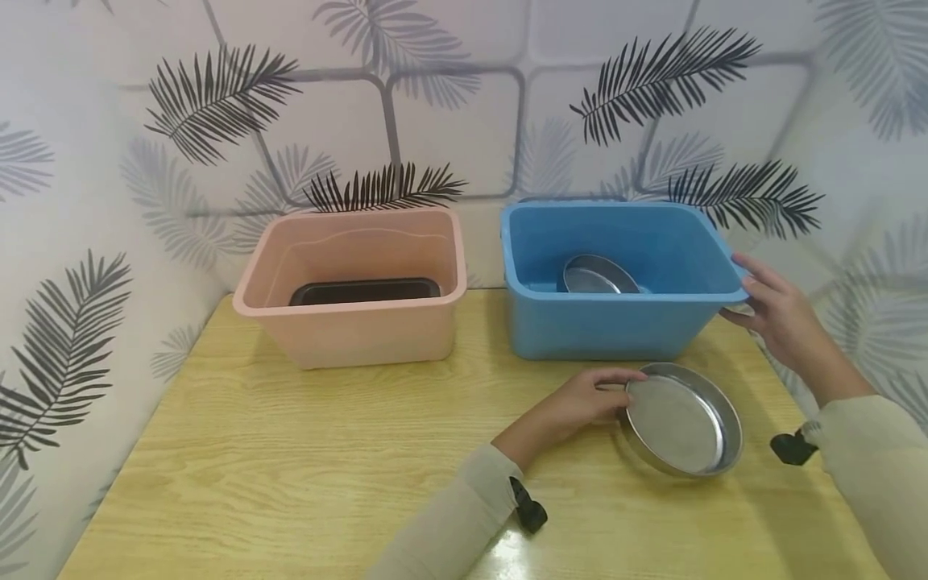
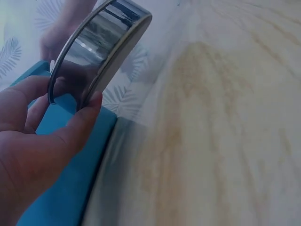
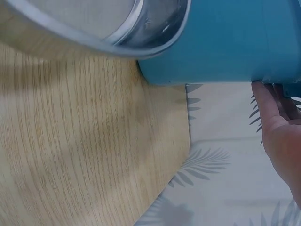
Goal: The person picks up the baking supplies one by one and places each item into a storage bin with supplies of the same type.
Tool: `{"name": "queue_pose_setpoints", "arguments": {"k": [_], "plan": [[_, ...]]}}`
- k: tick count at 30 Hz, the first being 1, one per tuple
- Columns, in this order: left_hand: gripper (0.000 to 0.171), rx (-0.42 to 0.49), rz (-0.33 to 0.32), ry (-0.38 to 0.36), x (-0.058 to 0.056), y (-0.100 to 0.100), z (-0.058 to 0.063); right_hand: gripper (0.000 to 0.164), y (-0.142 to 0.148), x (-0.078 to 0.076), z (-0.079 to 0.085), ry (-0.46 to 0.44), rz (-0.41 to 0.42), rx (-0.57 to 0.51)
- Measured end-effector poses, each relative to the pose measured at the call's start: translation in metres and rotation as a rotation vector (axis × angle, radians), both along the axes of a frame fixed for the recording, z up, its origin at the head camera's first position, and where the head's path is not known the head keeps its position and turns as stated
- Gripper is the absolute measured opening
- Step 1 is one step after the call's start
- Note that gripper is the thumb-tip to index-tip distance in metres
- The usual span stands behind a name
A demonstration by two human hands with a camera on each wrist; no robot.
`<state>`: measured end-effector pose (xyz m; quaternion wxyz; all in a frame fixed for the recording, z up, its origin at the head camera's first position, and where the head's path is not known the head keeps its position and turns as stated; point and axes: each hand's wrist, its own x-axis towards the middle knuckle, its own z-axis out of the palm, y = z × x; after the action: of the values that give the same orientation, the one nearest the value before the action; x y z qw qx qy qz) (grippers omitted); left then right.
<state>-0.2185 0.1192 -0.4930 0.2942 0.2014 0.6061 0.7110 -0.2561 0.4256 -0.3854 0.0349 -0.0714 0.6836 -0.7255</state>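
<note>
My left hand [image 1: 587,403] pinches the edge of a round metal cake pan [image 1: 681,423], thumb on one side and fingers on the other. In the left wrist view the cake pan [image 2: 101,44] is tilted and held above the table. At the right end of the blue bin [image 1: 594,326], my right hand [image 1: 779,310] holds the rim corner. In the right wrist view, the right hand's fingers [image 3: 265,101] meet the bin's wall under its rim. Another round metal pan [image 1: 594,274], smaller in view, leans inside the blue bin, its lower part hidden.
A pink bin [image 1: 362,338] stands to the left of the blue one, with a dark pan [image 1: 366,292] inside, partly hidden by the front wall. Both stand at the back of the wooden table [image 1: 290,467], against a leaf-patterned wall [image 1: 464,137].
</note>
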Motion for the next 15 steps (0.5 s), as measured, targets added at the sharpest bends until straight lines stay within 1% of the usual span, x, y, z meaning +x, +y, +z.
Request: {"name": "queue_pose_setpoints", "arguments": {"k": [2,6,13,15], "plan": [[0.038,0.000,-0.008,0.014,-0.001,-0.005,0.005,0.061,0.000,-0.001,0.000,-0.001,0.001,-0.001],[0.039,-0.008,-0.022,0.055,-0.004,-0.015,0.018,0.061,-0.001,-0.002,0.001,-0.006,-0.004,-0.008],[0.040,0.048,-0.082,0.034,-0.004,-0.029,0.047,0.062,0.001,-0.001,0.001,-0.019,-0.018,0.007],[0.040,0.041,-0.098,0.050,-0.004,-0.031,0.057,0.062,0.001,-0.001,0.001,-0.024,-0.018,0.018]]}}
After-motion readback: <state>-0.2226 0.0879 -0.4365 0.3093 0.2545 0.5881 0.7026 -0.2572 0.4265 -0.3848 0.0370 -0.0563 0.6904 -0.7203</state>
